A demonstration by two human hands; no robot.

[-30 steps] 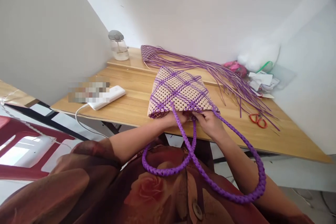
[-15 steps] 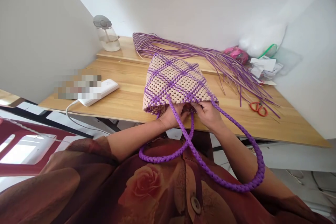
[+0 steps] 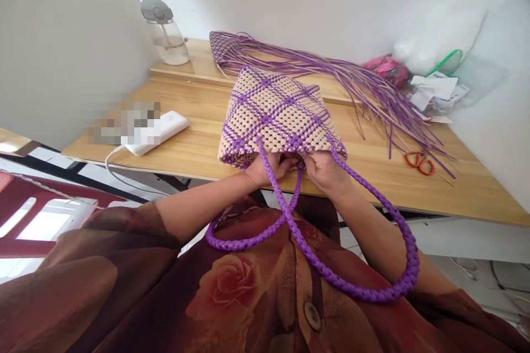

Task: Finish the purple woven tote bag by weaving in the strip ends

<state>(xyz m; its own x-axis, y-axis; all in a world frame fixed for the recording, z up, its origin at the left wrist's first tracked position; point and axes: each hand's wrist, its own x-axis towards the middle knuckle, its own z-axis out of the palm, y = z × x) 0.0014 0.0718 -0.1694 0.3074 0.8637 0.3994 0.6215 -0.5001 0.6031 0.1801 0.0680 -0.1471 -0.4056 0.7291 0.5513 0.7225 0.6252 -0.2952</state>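
Observation:
A woven bag (image 3: 277, 113) in cream and purple plaid lies on the desk with its opening facing me. Two braided purple handles (image 3: 356, 289) loop from its rim toward my body and cross each other. My left hand (image 3: 265, 170) reaches in at the mouth, thumb and fingers closed at the rim, the fingertips partly hidden by the bag. On the other side of the opening, my right hand (image 3: 329, 175) pinches the edge, thumb outside and the other fingers mostly out of sight.
An unfinished weave with long loose strips (image 3: 306, 63) stretches along the raised back ledge. Orange-handled scissors (image 3: 419, 163) lie at the right. A white power bank (image 3: 161, 131) with a cable is at the left, near a water bottle (image 3: 168, 38). Papers and plastic bags (image 3: 434, 88) crowd the far right.
The camera view has shifted slightly, so the desk items sit higher in the picture. Both hands remain at the bag's mouth, and the bag's opening looks a little wider.

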